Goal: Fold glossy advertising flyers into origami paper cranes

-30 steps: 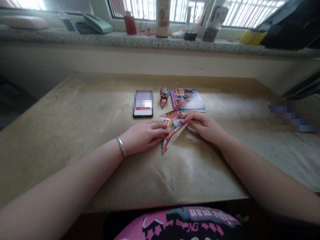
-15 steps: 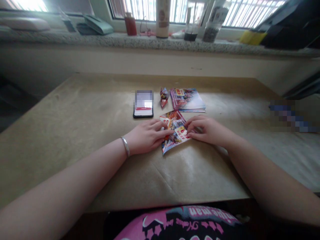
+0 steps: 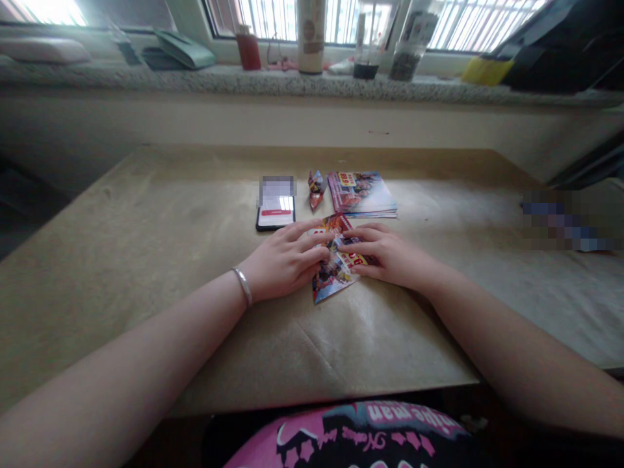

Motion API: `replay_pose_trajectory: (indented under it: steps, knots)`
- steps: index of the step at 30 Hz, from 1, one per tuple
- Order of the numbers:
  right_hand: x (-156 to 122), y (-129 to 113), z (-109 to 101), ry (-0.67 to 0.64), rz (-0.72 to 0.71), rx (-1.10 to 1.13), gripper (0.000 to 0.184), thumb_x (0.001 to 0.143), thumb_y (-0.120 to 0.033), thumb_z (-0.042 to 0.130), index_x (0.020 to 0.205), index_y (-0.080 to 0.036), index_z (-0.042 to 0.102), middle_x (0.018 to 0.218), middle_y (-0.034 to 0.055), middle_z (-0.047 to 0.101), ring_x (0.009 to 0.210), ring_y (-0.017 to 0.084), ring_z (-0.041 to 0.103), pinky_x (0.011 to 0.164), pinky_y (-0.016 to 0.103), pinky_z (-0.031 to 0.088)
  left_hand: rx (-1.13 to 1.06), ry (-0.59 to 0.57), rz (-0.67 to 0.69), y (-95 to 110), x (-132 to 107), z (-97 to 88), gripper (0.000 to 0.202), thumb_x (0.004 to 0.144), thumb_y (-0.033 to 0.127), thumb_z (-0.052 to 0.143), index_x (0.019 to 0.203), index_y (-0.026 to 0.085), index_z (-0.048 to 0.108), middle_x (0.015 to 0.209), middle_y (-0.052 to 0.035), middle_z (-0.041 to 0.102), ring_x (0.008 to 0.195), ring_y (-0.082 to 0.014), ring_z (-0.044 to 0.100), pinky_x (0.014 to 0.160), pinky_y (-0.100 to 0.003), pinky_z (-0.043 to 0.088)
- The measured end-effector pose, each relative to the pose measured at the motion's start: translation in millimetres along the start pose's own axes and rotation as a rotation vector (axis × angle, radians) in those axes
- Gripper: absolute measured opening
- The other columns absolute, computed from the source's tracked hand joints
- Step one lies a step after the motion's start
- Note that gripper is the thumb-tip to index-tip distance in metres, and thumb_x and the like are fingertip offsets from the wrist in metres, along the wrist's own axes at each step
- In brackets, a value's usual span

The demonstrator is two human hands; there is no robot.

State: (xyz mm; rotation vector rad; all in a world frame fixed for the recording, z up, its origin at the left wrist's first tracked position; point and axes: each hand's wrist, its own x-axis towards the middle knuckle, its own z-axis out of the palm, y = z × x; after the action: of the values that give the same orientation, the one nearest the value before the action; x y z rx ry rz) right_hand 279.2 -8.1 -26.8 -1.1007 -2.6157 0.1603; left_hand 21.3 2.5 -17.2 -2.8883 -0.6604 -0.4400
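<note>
A colourful printed sheet of paper (image 3: 336, 279), folded to a pointed shape, lies on the table between my hands. My left hand (image 3: 292, 257) rests on its left side, fingers stretched out over the paper. From the other side my right hand (image 3: 385, 253) lies on the right part, its fingers spread and pressing flat. The fingers cover parts of the sheet. Just beyond it sit a small folded paper piece (image 3: 316, 190) and a stack of similar printed sheets (image 3: 365, 194).
A phone (image 3: 276, 218) with a lit screen lies beyond my left hand. The table (image 3: 170, 273) meets a wall below a stone windowsill (image 3: 273, 79). On the sill stand a red bottle (image 3: 249, 51), a tall bottle (image 3: 311, 39) and a clear jar (image 3: 409, 49). A blurred-out object lies at the right.
My right hand has moved left over the paper, its curled fingers now stretched flat. The paper's right corner is folded inward. My left hand's fingers have shifted a little up.
</note>
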Motion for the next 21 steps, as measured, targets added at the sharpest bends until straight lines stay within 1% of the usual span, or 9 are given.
replay_pose_trajectory:
  steps: [3, 6, 8, 10, 13, 15, 17, 19, 21]
  knots:
    - [-1, -1, -1, -0.009, -0.014, -0.018, 0.034, 0.087, -0.039, 0.056, 0.117, -0.025, 0.067, 0.13, 0.0093, 0.058, 0.12, 0.026, 0.051, 0.102, 0.043, 0.042, 0.082, 0.041, -0.015, -2, -2, -5.1, 0.025, 0.091, 0.023, 0.044, 0.107, 0.018, 0.063, 0.139, -0.003, 0.05, 0.134, -0.0269, 0.037, 0.109, -0.046, 0.037]
    - [-1, -2, -2, -0.023, -0.03, -0.017, 0.033, 0.089, -0.038, 0.054, 0.116, -0.026, 0.067, 0.129, 0.008, 0.059, 0.118, 0.024, 0.053, 0.101, 0.041, 0.044, 0.142, 0.029, -0.016, -6, -7, -8.7, 0.023, 0.09, 0.023, 0.047, 0.105, 0.02, 0.064, 0.137, -0.0017, 0.053, 0.132, -0.0266, 0.04, 0.11, -0.046, 0.037]
    - [-1, -3, -3, -0.023, -0.045, -0.027, 0.032, 0.09, -0.037, 0.052, 0.115, -0.026, 0.067, 0.127, 0.0071, 0.061, 0.117, 0.024, 0.054, 0.1, 0.04, 0.045, 0.156, 0.006, -0.015, -10, -10, -10.5, 0.021, 0.088, 0.021, 0.049, 0.103, 0.022, 0.065, 0.13, 0.0003, 0.058, 0.132, -0.0252, 0.041, 0.112, -0.045, 0.034]
    - [-1, -4, -4, -0.017, -0.063, -0.039, 0.031, 0.09, -0.036, 0.052, 0.113, -0.024, 0.068, 0.125, 0.0066, 0.063, 0.114, 0.023, 0.056, 0.099, 0.039, 0.046, 0.15, -0.011, -0.024, -13, -12, -12.4, 0.02, 0.088, 0.02, 0.049, 0.099, 0.023, 0.066, 0.117, 0.0013, 0.066, 0.131, -0.0239, 0.043, 0.113, -0.045, 0.032]
    - [-1, -5, -6, -0.016, -0.089, -0.043, 0.028, 0.09, -0.033, 0.052, 0.109, -0.023, 0.069, 0.121, 0.0062, 0.065, 0.11, 0.022, 0.059, 0.097, 0.037, 0.047, 0.121, -0.058, -0.014, -15, -12, -15.3, 0.02, 0.09, 0.022, 0.049, 0.099, 0.024, 0.067, 0.111, 0.0018, 0.069, 0.121, -0.0211, 0.052, 0.111, -0.043, 0.034]
    - [-1, -6, -8, -0.021, -0.093, -0.036, 0.027, 0.09, -0.031, 0.052, 0.107, -0.022, 0.07, 0.12, 0.006, 0.066, 0.108, 0.022, 0.06, 0.096, 0.037, 0.048, 0.105, -0.098, -0.003, -15, -12, -16.2, 0.023, 0.091, 0.024, 0.048, 0.104, 0.025, 0.067, 0.112, 0.0014, 0.069, 0.11, -0.0187, 0.059, 0.104, -0.039, 0.039]
    - [-2, -6, -9, -0.023, -0.089, -0.029, 0.026, 0.089, -0.03, 0.052, 0.106, -0.022, 0.07, 0.119, 0.0057, 0.066, 0.107, 0.022, 0.06, 0.095, 0.037, 0.049, 0.12, -0.122, -0.021, -15, -12, -15.1, 0.025, 0.092, 0.025, 0.047, 0.11, 0.025, 0.065, 0.114, 0.0, 0.068, 0.102, -0.018, 0.062, 0.094, -0.036, 0.045]
    - [-3, -6, -10, -0.026, -0.08, -0.017, 0.026, 0.089, -0.029, 0.052, 0.106, -0.022, 0.07, 0.119, 0.0055, 0.066, 0.108, 0.021, 0.06, 0.095, 0.037, 0.048, 0.159, -0.126, -0.056, -14, -13, -12.5, 0.027, 0.092, 0.025, 0.049, 0.114, 0.024, 0.064, 0.115, -0.0015, 0.068, 0.097, -0.0188, 0.063, 0.085, -0.034, 0.046]
    - [-4, -6, -13, -0.039, -0.082, 0.009, 0.027, 0.088, -0.03, 0.054, 0.108, -0.022, 0.069, 0.12, 0.0059, 0.066, 0.109, 0.022, 0.059, 0.096, 0.037, 0.048, 0.191, -0.123, -0.082, -14, -14, -9.9, 0.029, 0.091, 0.022, 0.05, 0.117, 0.024, 0.063, 0.118, -0.0023, 0.066, 0.097, -0.0201, 0.063, 0.081, -0.035, 0.046]
